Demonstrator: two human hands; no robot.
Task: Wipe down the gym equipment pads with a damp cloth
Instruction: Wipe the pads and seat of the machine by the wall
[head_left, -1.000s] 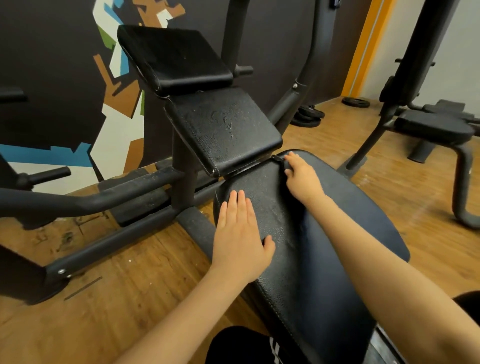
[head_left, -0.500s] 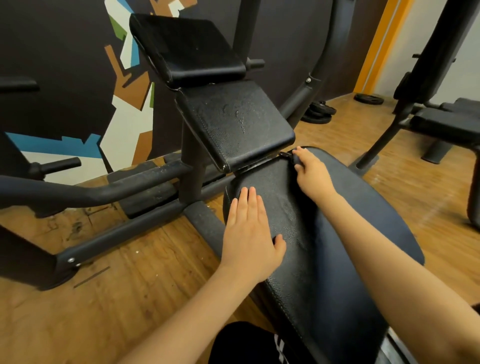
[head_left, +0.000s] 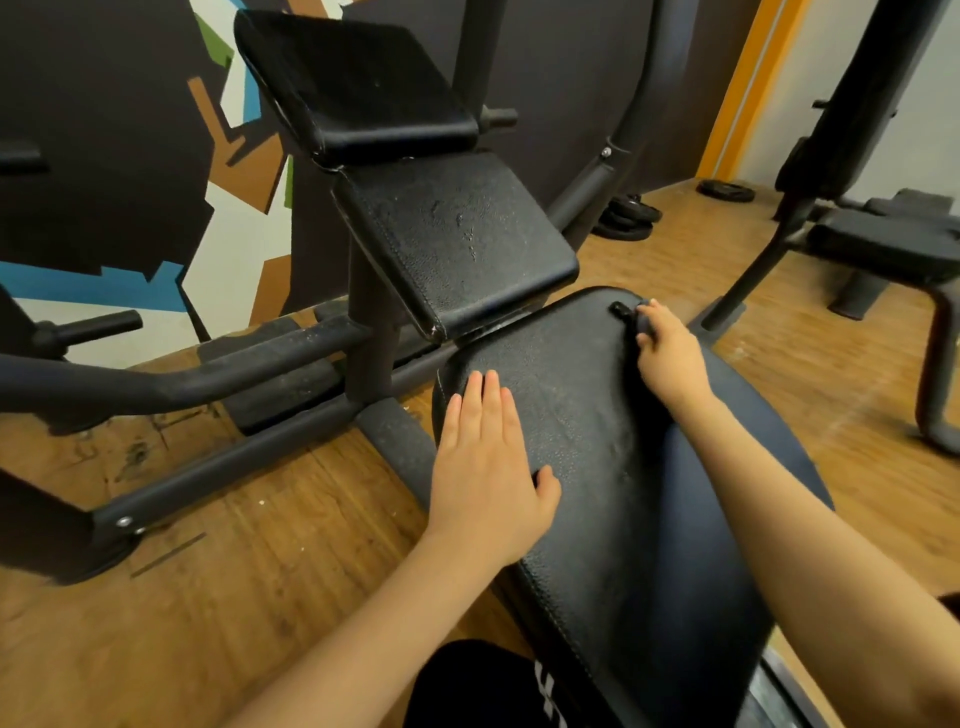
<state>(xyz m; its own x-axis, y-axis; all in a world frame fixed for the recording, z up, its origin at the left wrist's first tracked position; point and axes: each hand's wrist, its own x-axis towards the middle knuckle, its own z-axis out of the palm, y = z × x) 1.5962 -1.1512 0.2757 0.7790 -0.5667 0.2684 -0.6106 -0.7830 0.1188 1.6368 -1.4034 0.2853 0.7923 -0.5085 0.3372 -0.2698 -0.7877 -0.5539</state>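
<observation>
Shifted rightward along the far edge of the seat pad (head_left: 613, 519) since half a second ago: right hand (head_left: 672, 358), now at the far right corner rather than near the gap below the back pad (head_left: 457, 244). Unmoved in that time: left hand (head_left: 488, 467), flat on the near left part of the seat.

Floor (head_left: 218, 613): wood-look planks, scuffed and scratched. Wall (head_left: 104, 182): dark, with an angular mural in white, blue, brown and green. Orange strip (head_left: 748, 88) at the right corner.

Frame (head_left: 234, 452): matte black tubes with a gritty coat, bolted at a foot. Second bench (head_left: 883, 244) well apart at right, dark padding on a bent tube frame. Weight plates (head_left: 628, 218) stacked on the floor by the wall.

Seat pad: black pebbled vinyl, rounded, stitched along the edge, faintly sheened. Back pad: same grain, rectangular, tilted, speckled with small marks. Top pad (head_left: 358, 83) above it: smoother, glossier, touching the back pad's upper edge.

White lettering on black clothing (head_left: 550, 696) at the bottom edge, cut off and not readable.

Left hand: palm down, fingers straight and together, thumb spread, holding nothing. Right hand: knuckles up, fingers curled round a small dark cloth (head_left: 636, 317) pressed on the seat's corner; mostly hidden, material unclear.
</observation>
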